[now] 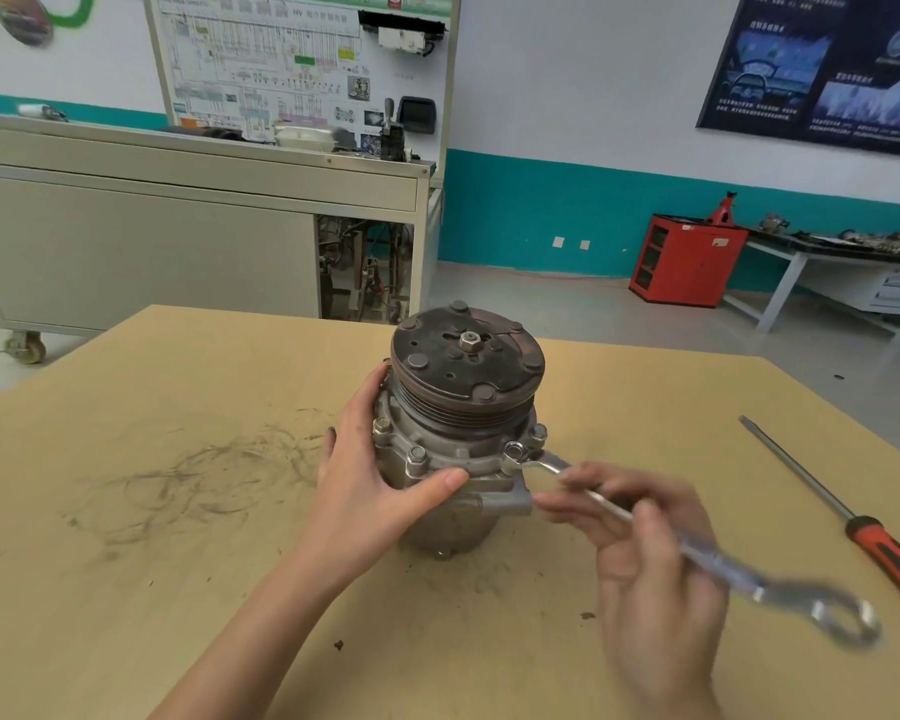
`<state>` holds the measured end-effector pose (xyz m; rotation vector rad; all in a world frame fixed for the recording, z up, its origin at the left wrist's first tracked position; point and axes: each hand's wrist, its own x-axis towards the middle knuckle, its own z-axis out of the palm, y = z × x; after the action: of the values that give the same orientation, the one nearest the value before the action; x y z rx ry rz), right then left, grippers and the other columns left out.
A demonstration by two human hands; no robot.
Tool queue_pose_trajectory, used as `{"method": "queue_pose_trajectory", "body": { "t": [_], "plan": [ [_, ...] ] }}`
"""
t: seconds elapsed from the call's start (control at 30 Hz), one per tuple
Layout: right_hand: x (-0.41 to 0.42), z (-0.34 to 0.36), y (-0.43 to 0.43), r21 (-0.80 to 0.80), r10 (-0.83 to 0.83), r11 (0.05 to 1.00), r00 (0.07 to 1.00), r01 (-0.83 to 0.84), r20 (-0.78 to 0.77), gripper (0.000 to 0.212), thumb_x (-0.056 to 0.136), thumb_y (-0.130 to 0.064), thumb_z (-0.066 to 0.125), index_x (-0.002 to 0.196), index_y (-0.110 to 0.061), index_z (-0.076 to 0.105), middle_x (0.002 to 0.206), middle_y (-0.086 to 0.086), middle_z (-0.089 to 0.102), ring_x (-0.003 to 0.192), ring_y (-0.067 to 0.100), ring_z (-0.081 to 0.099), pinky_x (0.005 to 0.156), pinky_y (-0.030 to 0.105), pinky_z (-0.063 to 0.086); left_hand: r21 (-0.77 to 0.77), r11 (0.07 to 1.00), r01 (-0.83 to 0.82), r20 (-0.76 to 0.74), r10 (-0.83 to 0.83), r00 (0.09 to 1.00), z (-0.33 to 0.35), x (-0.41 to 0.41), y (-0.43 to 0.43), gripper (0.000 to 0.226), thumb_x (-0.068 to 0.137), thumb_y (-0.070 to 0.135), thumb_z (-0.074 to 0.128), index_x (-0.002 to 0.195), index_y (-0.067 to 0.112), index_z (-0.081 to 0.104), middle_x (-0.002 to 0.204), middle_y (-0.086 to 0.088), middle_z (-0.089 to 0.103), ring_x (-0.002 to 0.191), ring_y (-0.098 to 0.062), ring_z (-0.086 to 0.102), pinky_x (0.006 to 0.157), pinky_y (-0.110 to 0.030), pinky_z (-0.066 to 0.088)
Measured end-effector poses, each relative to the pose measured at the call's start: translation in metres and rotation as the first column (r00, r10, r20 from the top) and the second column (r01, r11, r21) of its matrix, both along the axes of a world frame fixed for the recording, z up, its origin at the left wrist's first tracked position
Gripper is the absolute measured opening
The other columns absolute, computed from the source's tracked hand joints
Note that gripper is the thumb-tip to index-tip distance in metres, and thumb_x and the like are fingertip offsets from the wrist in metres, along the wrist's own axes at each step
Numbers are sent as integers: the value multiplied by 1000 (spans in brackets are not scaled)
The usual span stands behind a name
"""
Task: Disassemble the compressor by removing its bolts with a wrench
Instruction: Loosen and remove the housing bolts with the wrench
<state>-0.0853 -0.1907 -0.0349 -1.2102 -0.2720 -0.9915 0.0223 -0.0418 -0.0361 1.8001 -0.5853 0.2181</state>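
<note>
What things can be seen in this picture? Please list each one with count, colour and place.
compressor: 1, grey body with dark pulley, upright at table centre
wrench: 1, silver, ring end on a front flange bolt
screwdriver: 1, red-black handle, on the table at far right
table: 1, tan, scuffed, foreground
trainer bench: 1, beige, on castors, behind left
red cabinet: 1, floor by back wall
poster: 1, dark blue, wall upper right
left hand: steadies the compressor
right hand: grips the wrench, blurred

Compressor upright on table; wrench at its right; screwdriver farther right.
</note>
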Motion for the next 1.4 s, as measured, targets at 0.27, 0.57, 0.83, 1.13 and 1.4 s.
{"method": "queue_pose_trajectory", "body": {
  "t": [0.27,0.57,0.83,1.13,1.4],
  "plan": [
    [74,65,-66,67,478,869,798,-489,-367,9,81,-10,33,85,-6,41,61,18,65,39,26,58,41,21,45,7,1000,-3,-2,3,1000,0,-1,1,89,51,73,66,124,72,14,135,43,28,137,-5,36,117,-52,23],
    [21,68,-55,-196,61,975,971,-108,-231,45,95,-43,44,77,-11,70,83,14,73,71,31,72,59,27,58,16,1000,-2,-3,2,1000,1,-1,1,87,51,76,66,117,80,11,130,50,25,137,-4,35,118,-52,23],
    [-15,11,3,-667,-379,628,906,402,189,37,99,-30,48,98,1,69,107,12,69,103,19,66,80,36,57,-2,1000,-17,18,17,1000,1,-2,-1,87,50,73,65,122,68,17,129,47,26,137,-3,34,118,-51,21],
    [-17,0,12,-550,-404,710,894,440,194,30,100,-22,46,89,-6,69,107,4,70,99,17,68,78,30,56,-7,1000,-12,20,12,1000,0,-1,-2,90,51,72,66,127,65,19,138,38,33,135,-10,41,115,-54,25],
    [-11,-10,-6,-341,-153,926,987,161,50,26,97,-18,43,87,-14,66,105,4,70,90,29,70,77,41,57,2,1000,-12,22,12,1000,0,-1,-1,86,51,73,67,117,82,12,135,43,31,133,-10,43,115,-53,27]
  ]
}}
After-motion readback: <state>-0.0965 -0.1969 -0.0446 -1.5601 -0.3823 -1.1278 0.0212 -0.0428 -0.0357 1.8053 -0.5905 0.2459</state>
